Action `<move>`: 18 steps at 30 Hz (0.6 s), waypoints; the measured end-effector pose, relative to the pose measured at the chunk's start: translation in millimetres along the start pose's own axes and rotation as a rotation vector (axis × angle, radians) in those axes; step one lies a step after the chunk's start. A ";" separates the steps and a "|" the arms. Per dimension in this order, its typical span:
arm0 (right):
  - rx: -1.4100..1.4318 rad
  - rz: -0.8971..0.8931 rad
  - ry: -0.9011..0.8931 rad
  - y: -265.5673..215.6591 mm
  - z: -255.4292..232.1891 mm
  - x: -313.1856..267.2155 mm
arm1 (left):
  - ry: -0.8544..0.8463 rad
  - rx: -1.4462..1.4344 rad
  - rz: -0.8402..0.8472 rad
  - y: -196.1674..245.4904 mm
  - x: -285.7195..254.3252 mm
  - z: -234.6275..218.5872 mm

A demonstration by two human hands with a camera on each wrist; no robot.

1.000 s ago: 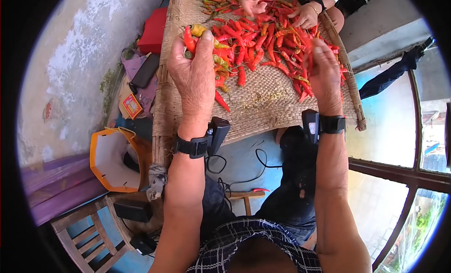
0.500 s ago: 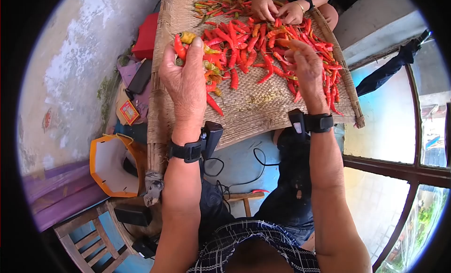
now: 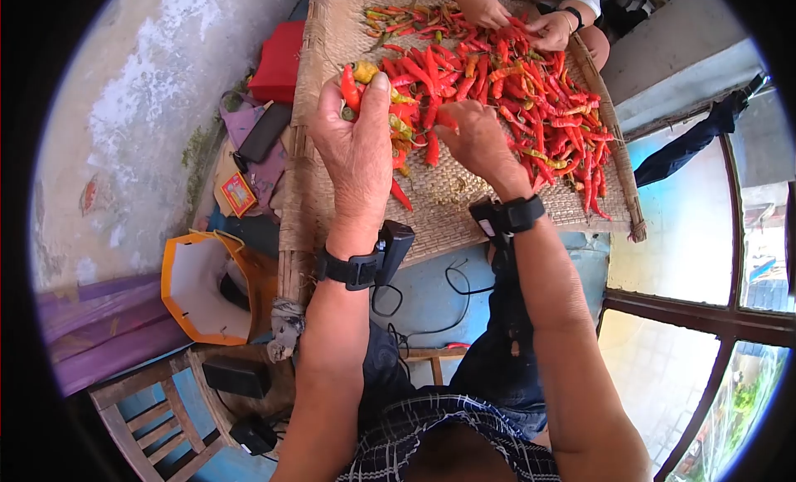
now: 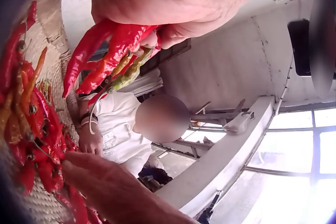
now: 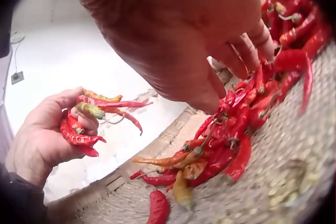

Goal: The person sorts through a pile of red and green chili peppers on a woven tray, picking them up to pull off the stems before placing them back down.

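Note:
My left hand (image 3: 356, 150) grips a small bunch of red and yellow-green peppers (image 3: 351, 87) above the left side of the woven tray (image 3: 448, 221). In the right wrist view the bunch (image 5: 79, 139) sticks out between the thumb and curled fingers of the left hand (image 5: 44, 137). My right hand (image 3: 481, 144) reaches over the pepper pile (image 3: 539, 109), fingers bent downward. The right wrist view shows the right hand (image 5: 194, 40) with its fingertips at the peppers (image 5: 231, 150); whether it pinches one is hidden.
Another person's hands (image 3: 551, 28) are at the pile's far edge. Left of the tray lie a red bag (image 3: 278, 63) and a dark pouch (image 3: 265, 132). An orange-edged container (image 3: 203, 287) and a wooden chair (image 3: 153, 428) stand lower left; a window (image 3: 663, 258) is at right.
My right hand has moved left and toward the middle of the pile, its fingers now lower. My left hand keeps its bunch. The other person's hands have shifted to the right.

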State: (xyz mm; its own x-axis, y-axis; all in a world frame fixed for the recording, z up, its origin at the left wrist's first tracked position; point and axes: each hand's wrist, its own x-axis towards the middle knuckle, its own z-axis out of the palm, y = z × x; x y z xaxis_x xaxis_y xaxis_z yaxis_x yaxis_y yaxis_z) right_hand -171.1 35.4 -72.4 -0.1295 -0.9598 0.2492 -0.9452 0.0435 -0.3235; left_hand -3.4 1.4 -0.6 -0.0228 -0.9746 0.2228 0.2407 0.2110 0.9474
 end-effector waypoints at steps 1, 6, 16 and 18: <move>-0.005 -0.005 0.009 -0.6 9.8 2.6 | -0.001 -0.006 0.009 -0.1 -0.5 -0.8; -0.093 0.283 -0.064 -5.1 36.7 19.7 | 0.012 0.013 -0.062 2.1 -4.0 1.8; 0.033 0.193 -0.229 -7.8 25.9 20.9 | -0.036 -0.109 -0.107 11.9 -6.2 -1.1; 0.014 0.150 -0.250 -14.6 14.6 18.0 | -0.025 -0.094 -0.086 9.4 -5.0 -0.8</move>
State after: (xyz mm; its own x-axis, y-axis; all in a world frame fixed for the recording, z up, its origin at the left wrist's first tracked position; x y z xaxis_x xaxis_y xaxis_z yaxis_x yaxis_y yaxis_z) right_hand -155.3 13.5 -76.6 -0.1880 -0.9816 -0.0347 -0.9165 0.1880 -0.3531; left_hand -0.3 8.2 7.0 -0.0715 -0.9863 0.1484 0.3270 0.1174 0.9377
